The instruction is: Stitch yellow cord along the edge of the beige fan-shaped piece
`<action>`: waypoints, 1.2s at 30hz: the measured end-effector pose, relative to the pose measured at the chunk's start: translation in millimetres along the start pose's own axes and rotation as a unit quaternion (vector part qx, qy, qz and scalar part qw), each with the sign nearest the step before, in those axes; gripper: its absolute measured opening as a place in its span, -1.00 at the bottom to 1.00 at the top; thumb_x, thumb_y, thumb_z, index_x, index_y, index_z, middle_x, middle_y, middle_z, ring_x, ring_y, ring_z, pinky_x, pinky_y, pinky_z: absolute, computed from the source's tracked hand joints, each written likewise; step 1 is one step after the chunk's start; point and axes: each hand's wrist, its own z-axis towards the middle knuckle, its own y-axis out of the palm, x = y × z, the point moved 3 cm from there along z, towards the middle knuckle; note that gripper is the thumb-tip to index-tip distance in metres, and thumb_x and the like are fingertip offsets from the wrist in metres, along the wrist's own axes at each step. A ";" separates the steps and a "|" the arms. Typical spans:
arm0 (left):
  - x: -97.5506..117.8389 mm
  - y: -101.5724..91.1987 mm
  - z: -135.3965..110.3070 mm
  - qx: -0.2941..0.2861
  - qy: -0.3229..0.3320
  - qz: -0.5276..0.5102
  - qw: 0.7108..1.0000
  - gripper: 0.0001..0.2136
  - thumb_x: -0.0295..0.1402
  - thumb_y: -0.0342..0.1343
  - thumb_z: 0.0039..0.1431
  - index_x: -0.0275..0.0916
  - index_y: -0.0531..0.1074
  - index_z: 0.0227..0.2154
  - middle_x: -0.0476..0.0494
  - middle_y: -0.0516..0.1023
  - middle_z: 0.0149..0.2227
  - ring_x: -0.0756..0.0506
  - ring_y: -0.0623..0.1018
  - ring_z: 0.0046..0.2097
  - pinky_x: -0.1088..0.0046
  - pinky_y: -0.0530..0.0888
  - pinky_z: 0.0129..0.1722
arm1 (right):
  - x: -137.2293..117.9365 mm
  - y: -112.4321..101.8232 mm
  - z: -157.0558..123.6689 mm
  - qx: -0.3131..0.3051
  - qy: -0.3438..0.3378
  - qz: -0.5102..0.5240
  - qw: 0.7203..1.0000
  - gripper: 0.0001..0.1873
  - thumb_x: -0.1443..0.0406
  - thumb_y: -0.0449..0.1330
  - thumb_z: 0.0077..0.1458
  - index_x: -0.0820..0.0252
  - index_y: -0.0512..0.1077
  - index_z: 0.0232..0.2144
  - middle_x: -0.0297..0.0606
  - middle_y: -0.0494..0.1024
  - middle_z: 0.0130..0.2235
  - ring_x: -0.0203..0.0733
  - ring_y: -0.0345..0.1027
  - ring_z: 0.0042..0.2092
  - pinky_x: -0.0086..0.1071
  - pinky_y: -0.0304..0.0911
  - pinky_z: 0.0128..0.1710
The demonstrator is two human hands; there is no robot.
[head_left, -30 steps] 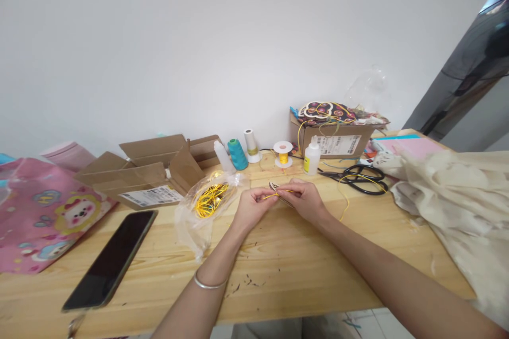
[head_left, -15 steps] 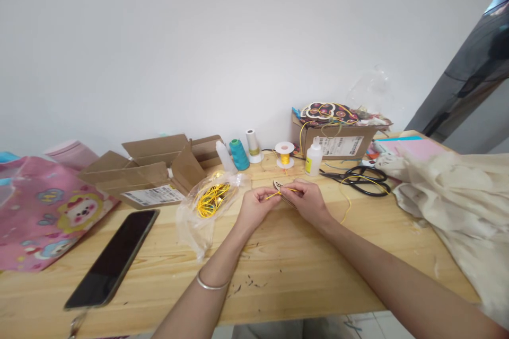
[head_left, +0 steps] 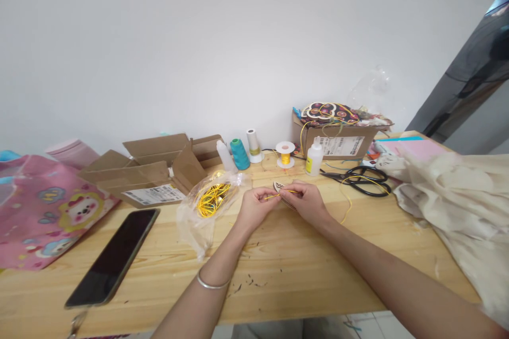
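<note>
Over the middle of the wooden table, my left hand [head_left: 257,205] and my right hand [head_left: 307,201] meet fingertip to fingertip. Between them runs a thin yellow cord [head_left: 272,196], pinched by the left fingers. The right fingers are closed on a small flat piece with dark marks on a pale face [head_left: 278,186], and the cord passes over it. Its lower part is hidden behind the right fingers. Just beyond the hands stand a spool of yellow cord [head_left: 285,154] and a small white bottle with a yellow label [head_left: 314,159].
Black-handled scissors [head_left: 368,181] lie to the right, beside cream cloth [head_left: 457,206]. A clear bag of yellow cord [head_left: 214,200], an open cardboard box [head_left: 131,177] and a phone [head_left: 113,259] are leftward. A teal thread cone [head_left: 239,154] and a filled box [head_left: 338,140] stand by the wall.
The small flat piece has turned slightly between the fingers. Both hands stay in nearly the same place, still pinching.
</note>
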 end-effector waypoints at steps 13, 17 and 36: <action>5.2 -1.0 -3.2 -0.038 0.008 -0.056 0.998 -0.82 -0.33 0.17 -0.24 -0.33 0.49 -0.52 -0.06 0.50 -0.60 0.07 0.39 -0.59 0.61 0.29 -0.61 | -2.8 -4.7 -1.0 0.014 -0.001 -0.002 1.000 -0.80 0.26 0.12 -0.12 0.27 0.49 -0.50 -0.34 0.34 -0.60 -0.41 0.10 -0.57 -0.54 0.00 -0.62; 8.0 -2.1 -2.6 -0.039 0.014 -0.044 0.998 -0.86 -0.35 0.16 -0.23 -0.32 0.50 -0.55 -0.12 0.55 -0.49 -0.01 0.48 -0.46 0.54 0.39 -0.44 | -3.3 -4.0 -1.0 0.008 -0.007 -0.008 1.000 -0.80 0.26 0.12 -0.12 0.28 0.49 -0.50 -0.33 0.37 -0.59 -0.40 0.12 -0.56 -0.53 0.02 -0.60; 6.5 0.1 -2.6 -0.028 0.033 0.022 0.999 -0.84 -0.32 0.12 -0.18 -0.30 0.52 -0.54 -0.11 0.55 -0.49 -0.05 0.48 -0.46 0.51 0.37 -0.47 | 0.2 -4.8 -2.0 0.044 -0.003 -0.026 0.999 -0.78 0.23 0.11 -0.11 0.26 0.49 -0.51 -0.30 0.41 -0.56 -0.35 0.20 -0.52 -0.51 0.07 -0.57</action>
